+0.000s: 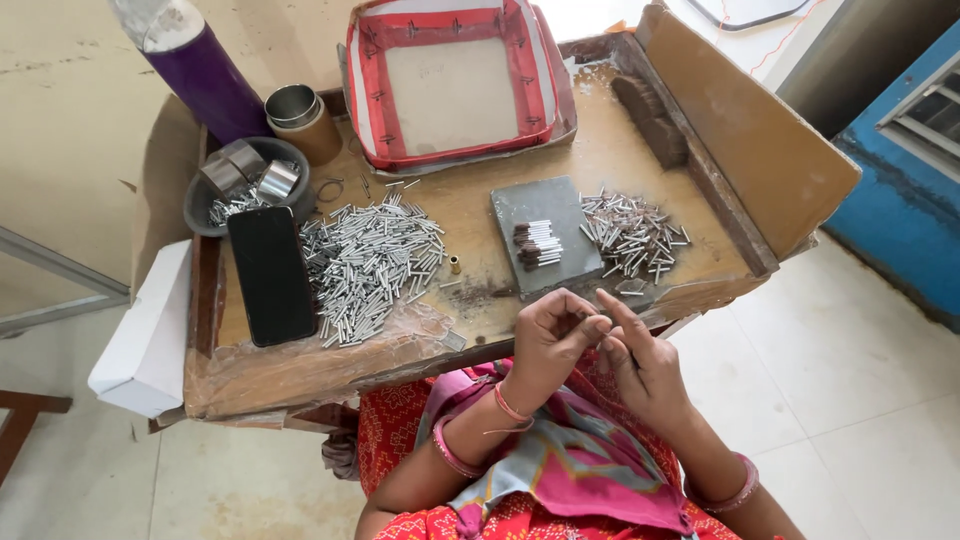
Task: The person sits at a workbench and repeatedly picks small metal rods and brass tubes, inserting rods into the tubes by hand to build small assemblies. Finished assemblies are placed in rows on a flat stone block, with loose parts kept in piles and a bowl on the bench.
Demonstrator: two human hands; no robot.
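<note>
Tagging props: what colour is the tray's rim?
Red, with a white edge, around the tray; head view.

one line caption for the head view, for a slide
Both hands, left and right, meet fingertip to fingertip above the table edge, with metal tubes piled beside a phone.

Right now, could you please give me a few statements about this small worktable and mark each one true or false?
1. The black phone lies left of the large pile of silver metal tubes. True.
2. The red-edged square tray is full of tubes. False: it looks empty.
3. The left hand and right hand meet fingertip to fingertip at the table's near edge. True.
4. The brown-tipped pieces lie on the floor. False: they rest on the grey square slab.
</note>
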